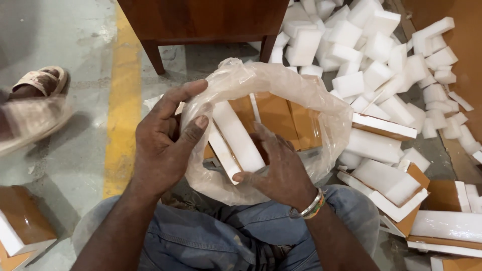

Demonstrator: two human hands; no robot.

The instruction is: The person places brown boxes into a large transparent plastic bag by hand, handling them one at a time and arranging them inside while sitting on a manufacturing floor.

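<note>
Left hand (163, 145) pinches the clear plastic bag's (321, 108) near-left rim, right hand (278, 163) clamps a white foam bar (238, 138) inside it among brown-faced pieces, white foam blocks (374, 55) heaped far right, bag bottom hidden.

The floor (65, 165) is grey and smooth. A yellow stripe (123, 100) runs down it on the left side of the frame. At the top, a brown wooden cabinet (206, 20) stands on its legs. A big heap of white foam blocks (371, 55) fills the upper right. Lower right lie white and brown corner pieces (396, 188). One more corner piece (22, 228) sits at the lower left. A foot in a sandal (37, 83) rests at the left edge.
</note>
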